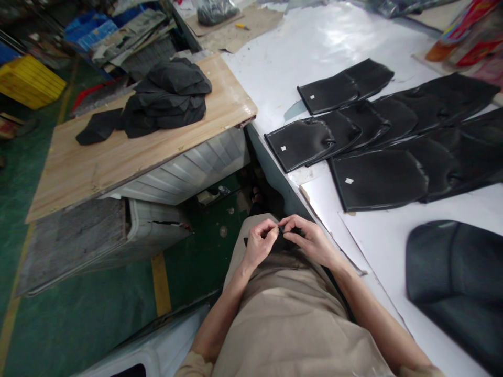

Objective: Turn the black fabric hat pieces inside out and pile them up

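Observation:
Close together above my lap, my left hand (pixel 261 242) and my right hand (pixel 305 240) both pinch a small piece of black material (pixel 281 242). Its exact kind is hard to make out, since the fingers and the lap hide much of it. The fingertips of the two hands almost meet at its upper edge. Beyond my right hand, black flat covers (pixel 377 180) with small white stickers lie in overlapping rows on the white tabletop (pixel 314 47). A heap of dark cloth pieces (pixel 167 99) rests on the wooden board to the left.
The wooden board (pixel 78 173) lies over white bins (pixel 153 246) at my left. A black padded seat-like piece (pixel 451 277) is on the table at right. Farther off are a yellow crate (pixel 29 81), blue crates (pixel 92 34), a clear bag (pixel 216 11) and a yellow cutter (pixel 242 26).

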Motion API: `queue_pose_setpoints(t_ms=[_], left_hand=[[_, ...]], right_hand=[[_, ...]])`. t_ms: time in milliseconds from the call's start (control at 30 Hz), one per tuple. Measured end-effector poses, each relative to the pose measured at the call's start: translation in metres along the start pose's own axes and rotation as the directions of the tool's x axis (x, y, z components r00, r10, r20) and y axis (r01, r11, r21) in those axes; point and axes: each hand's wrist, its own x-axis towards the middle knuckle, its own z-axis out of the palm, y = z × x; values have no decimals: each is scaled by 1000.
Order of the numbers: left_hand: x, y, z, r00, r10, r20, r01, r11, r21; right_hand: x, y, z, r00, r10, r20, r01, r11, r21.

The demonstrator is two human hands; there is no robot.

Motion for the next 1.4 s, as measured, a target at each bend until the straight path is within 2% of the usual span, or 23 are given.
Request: queue_pose_setpoints(t_ms=[233, 400, 667, 933, 1200, 1400], left_hand=[[-1, -8, -4, 998, 67, 19, -67, 997, 34], [-2, -10, -11, 988, 121, 100, -126, 991, 42], [-3, -9, -17, 984, 77, 161, -88, 994, 65], [-1, -2, -20, 975, 139, 175, -160, 980, 116], [-2, 5, -18, 978, 81, 194, -113, 981, 156], [-2, 7, -40, 990, 32, 134, -47, 993, 106]], right_hand=[[1, 0, 5, 997, 46, -65, -44, 999, 22], [1, 1, 6, 995, 55, -88, -54, 998, 19], [0, 2, 5, 996, 58, -60, -58, 998, 2], [2, 0, 5, 998, 49, -39, -50, 999, -15], [6, 3, 10, 998, 21, -62, -22, 1000, -6], [2, 12, -4, 997, -34, -75, 21, 986, -168]])
